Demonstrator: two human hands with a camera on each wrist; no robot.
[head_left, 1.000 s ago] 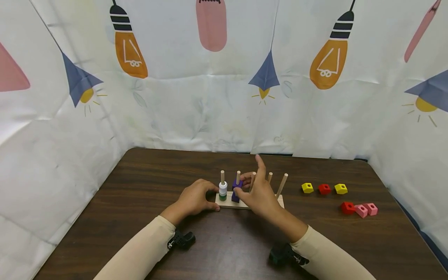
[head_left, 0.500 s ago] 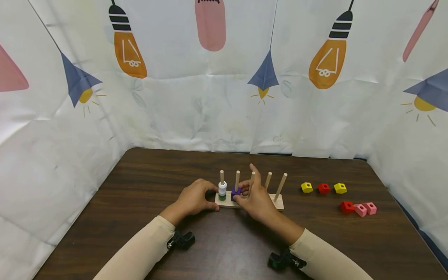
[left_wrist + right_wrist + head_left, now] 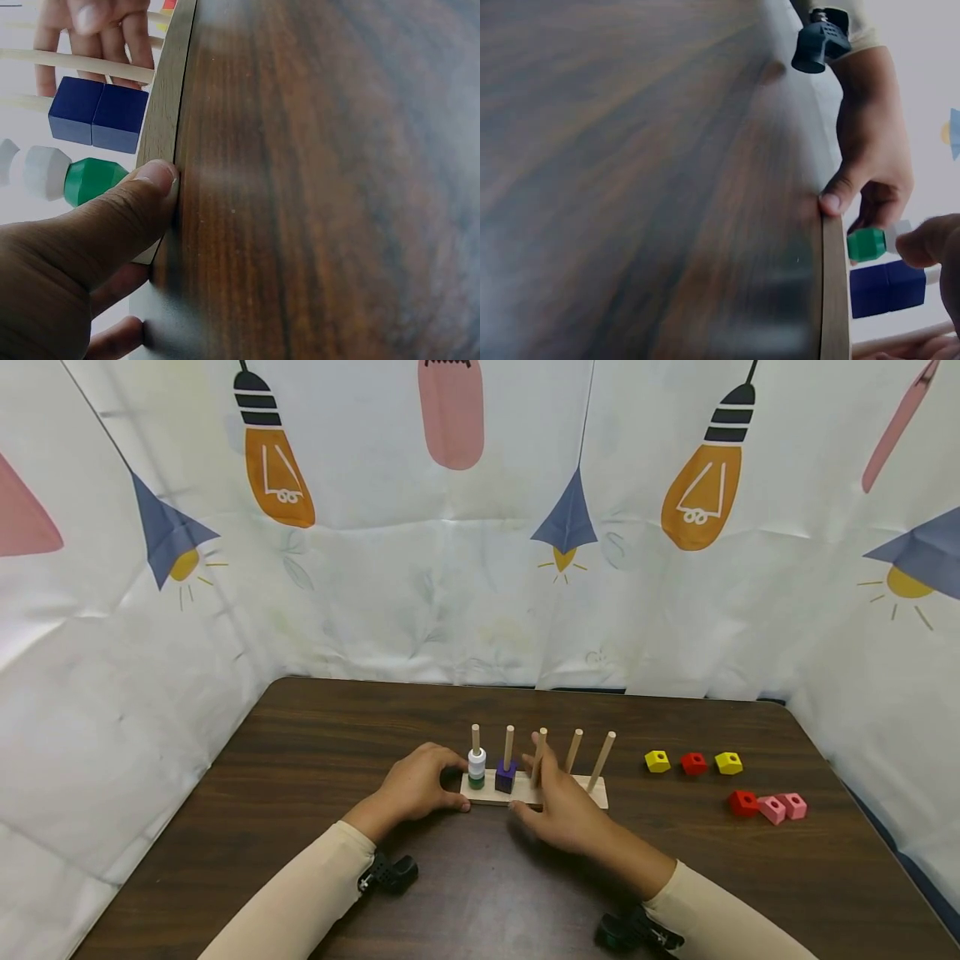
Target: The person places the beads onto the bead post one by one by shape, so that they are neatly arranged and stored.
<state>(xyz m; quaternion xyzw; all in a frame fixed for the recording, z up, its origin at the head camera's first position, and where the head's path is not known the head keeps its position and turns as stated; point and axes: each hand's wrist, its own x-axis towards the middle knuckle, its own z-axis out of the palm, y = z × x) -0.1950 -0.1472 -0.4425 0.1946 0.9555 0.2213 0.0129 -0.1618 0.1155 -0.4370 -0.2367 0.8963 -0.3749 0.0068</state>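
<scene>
A light wooden base with several upright pegs lies on the table. Its leftmost peg carries white beads above a green bead; the peg beside it holds two stacked purple blocks, dark blue in the left wrist view. My left hand grips the base's left end, thumb on the front edge. Around the middle pegs, my right hand is relaxed with nothing in it, its thumb near the base's front edge and its fingers partly hidden behind a peg.
Right of the base, two yellow blocks and a red block form a back row. Nearer the front sit another red block and two pink blocks. A printed white cloth hangs behind the brown table.
The upper purple block has moved down its peg onto the lower one. My right hand has let go of it and shifted slightly right and lower. My left hand has stayed put.
</scene>
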